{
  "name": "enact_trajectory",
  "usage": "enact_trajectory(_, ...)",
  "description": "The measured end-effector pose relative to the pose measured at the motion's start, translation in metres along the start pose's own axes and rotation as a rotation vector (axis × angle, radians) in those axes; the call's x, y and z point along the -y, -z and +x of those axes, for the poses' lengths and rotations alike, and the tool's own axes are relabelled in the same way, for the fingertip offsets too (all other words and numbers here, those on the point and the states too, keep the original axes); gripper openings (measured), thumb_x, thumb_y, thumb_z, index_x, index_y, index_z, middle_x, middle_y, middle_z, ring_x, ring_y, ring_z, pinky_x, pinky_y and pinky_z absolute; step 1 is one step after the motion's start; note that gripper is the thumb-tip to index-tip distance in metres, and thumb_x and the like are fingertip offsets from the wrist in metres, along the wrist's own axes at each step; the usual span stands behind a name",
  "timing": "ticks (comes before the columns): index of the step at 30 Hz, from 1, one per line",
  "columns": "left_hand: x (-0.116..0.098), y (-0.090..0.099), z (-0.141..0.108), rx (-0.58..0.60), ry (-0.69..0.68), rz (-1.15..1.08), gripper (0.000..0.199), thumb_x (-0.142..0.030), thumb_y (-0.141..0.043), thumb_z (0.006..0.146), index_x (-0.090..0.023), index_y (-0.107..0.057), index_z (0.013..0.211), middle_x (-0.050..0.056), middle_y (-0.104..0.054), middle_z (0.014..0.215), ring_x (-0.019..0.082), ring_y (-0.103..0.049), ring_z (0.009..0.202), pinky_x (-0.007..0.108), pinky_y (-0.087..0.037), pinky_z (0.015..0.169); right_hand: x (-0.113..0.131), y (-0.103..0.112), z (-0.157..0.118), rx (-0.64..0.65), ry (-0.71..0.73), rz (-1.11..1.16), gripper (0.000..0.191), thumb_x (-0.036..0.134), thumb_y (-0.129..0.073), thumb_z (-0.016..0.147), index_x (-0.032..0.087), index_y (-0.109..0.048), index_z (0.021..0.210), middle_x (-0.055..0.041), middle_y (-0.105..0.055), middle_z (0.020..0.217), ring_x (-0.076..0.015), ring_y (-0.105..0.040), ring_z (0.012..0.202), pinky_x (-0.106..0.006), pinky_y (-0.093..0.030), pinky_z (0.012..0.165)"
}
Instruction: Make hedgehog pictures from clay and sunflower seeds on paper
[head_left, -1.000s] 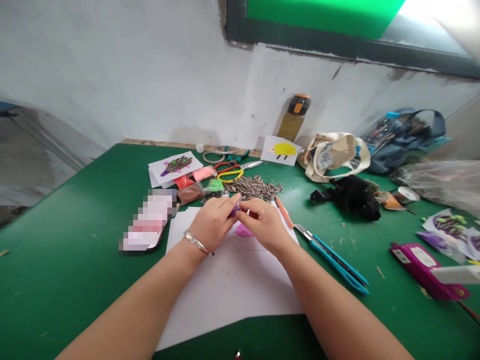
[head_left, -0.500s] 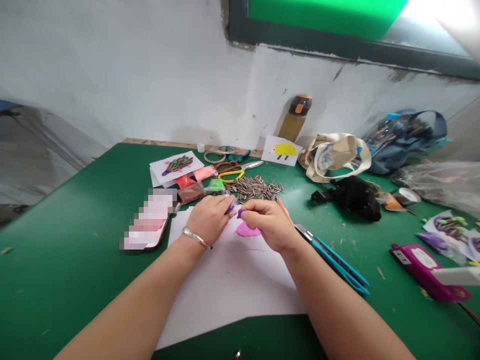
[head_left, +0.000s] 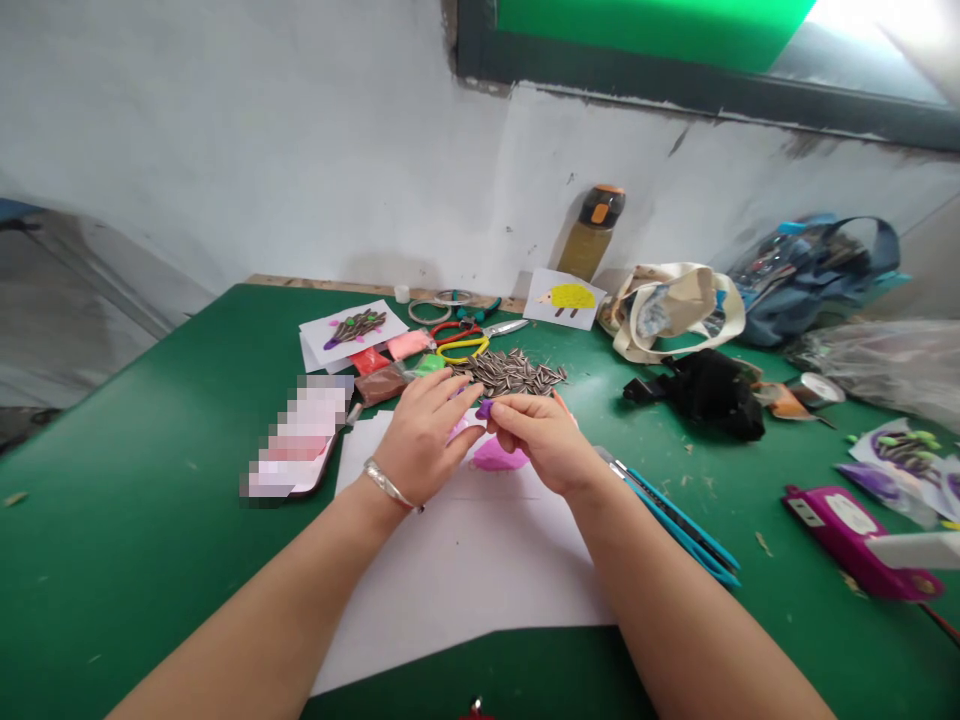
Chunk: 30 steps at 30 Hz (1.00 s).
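Head view: your right hand (head_left: 544, 445) pinches a purple clay bit (head_left: 485, 409), your left hand (head_left: 424, 440) half-open just beside it.
Below your hands, a pink clay shape (head_left: 499, 456) lies on white paper (head_left: 465, 570); the shaping calls for a steady pinch.

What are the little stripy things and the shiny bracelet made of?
Those look like sunflower seeds: dry, matte hulls with black-and-white stripes. The bracelet seems to be polished silvery metal, since it gleams; which metal, I can't tell.

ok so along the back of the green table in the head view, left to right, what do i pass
sunflower-seed hedgehog picture → yellow-handled scissors → yellow hedgehog drawing → canvas tote bag → blue backpack
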<state>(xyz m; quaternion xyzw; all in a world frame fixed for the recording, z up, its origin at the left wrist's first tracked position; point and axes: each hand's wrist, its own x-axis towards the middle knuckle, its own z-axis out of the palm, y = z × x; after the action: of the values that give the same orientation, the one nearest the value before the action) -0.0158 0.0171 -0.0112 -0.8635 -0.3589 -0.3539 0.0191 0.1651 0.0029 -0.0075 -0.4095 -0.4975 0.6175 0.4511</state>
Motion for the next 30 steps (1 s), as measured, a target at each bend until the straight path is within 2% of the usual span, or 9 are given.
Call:
enact_trajectory(2,-0.003,0.001,0.002,-0.050,-0.063,-0.092,0.028,-0.025,-0.058,0.088,-0.016,-0.060,0.114,0.011,-0.066,0.112,0.026,-0.055,0.112,0.045,-0.044,0.097,0.001,0.000,0.000,0.016,-0.014,-0.032,0.020,0.032,-0.059,0.081,0.017,-0.064,0.069,0.0016,-0.052,0.060,-0.0086,-0.042,0.053,-0.024,-0.026,0.049)
enact_trajectory(4,-0.005,0.002,0.003,-0.058,-0.095,-0.140,0.022,-0.021,-0.056,0.089,-0.015,-0.062,0.108,0.009,-0.069,0.101,0.023,-0.061,0.097,0.040,-0.050,0.087,0.001,-0.001,0.000,0.033,-0.029,-0.055,0.022,0.033,-0.059,0.081,0.016,-0.061,0.065,0.0021,-0.050,0.058,-0.0084,-0.041,0.052,-0.024,-0.027,0.048)
enact_trajectory(6,-0.006,0.001,0.002,-0.060,-0.091,-0.139,0.019,-0.019,-0.054,0.089,-0.013,-0.063,0.105,0.008,-0.070,0.090,0.021,-0.063,0.083,0.036,-0.052,0.076,0.002,-0.002,0.000,0.034,-0.041,-0.071,0.024,0.034,-0.059,0.080,0.016,-0.061,0.065,0.0025,-0.050,0.057,-0.0083,-0.041,0.052,-0.023,-0.030,0.049)
enact_trajectory(9,-0.007,0.000,0.001,-0.069,-0.076,-0.106,0.018,-0.019,-0.052,0.090,-0.012,-0.065,0.102,0.008,-0.070,0.083,0.020,-0.064,0.077,0.034,-0.052,0.070,0.002,-0.003,0.000,0.008,-0.055,-0.097,0.024,0.036,-0.061,0.079,0.017,-0.062,0.065,0.0029,-0.049,0.056,-0.0086,-0.043,0.053,-0.023,-0.033,0.050)
enact_trajectory(12,-0.007,-0.001,0.000,-0.062,-0.071,-0.084,0.018,-0.020,-0.051,0.090,-0.013,-0.066,0.098,0.008,-0.070,0.083,0.021,-0.064,0.076,0.035,-0.051,0.069,0.000,-0.005,0.000,-0.043,-0.038,-0.110,0.019,0.036,-0.064,0.077,0.018,-0.066,0.072,0.0032,-0.051,0.059,-0.0088,-0.045,0.055,-0.023,-0.035,0.051)
enact_trajectory(17,-0.006,0.000,0.001,-0.067,-0.073,-0.096,0.020,-0.023,-0.053,0.090,-0.014,-0.064,0.104,0.008,-0.071,0.087,0.021,-0.064,0.080,0.035,-0.052,0.072,0.002,-0.008,0.000,-0.091,0.000,-0.104,0.011,0.029,-0.064,0.075,0.018,-0.067,0.075,0.0030,-0.053,0.060,-0.0093,-0.046,0.056,-0.023,-0.037,0.053)
enact_trajectory(23,0.008,0.008,0.003,-0.109,0.020,-0.034,0.026,-0.031,-0.057,0.088,-0.016,-0.063,0.108,0.009,-0.070,0.099,0.023,-0.063,0.095,0.039,-0.049,0.088,-0.001,-0.004,0.002,-0.216,0.036,-0.103,0.015,0.029,-0.060,0.076,0.018,-0.064,0.068,0.0016,-0.056,0.062,-0.0092,-0.046,0.054,-0.024,-0.034,0.051)
enact_trajectory(26,0.021,0.004,0.002,-0.045,0.130,0.048,0.032,-0.033,-0.054,0.088,-0.013,-0.062,0.112,0.013,-0.067,0.110,0.027,-0.059,0.106,0.044,-0.045,0.095,-0.004,-0.002,0.005,-0.259,0.042,-0.110,0.015,0.030,-0.060,0.075,0.017,-0.066,0.069,0.0007,-0.057,0.063,-0.0094,-0.045,0.053,-0.024,-0.035,0.052)
enact_trajectory(30,0.033,-0.006,-0.001,0.143,0.264,0.087,0.034,-0.030,-0.051,0.087,-0.013,-0.062,0.114,0.012,-0.067,0.112,0.027,-0.060,0.105,0.044,-0.045,0.095,-0.007,-0.002,0.013,-0.314,0.062,-0.155,0.014,0.028,-0.060,0.072,0.017,-0.068,0.070,0.0005,-0.059,0.064,-0.0104,-0.047,0.054,-0.025,-0.037,0.053)
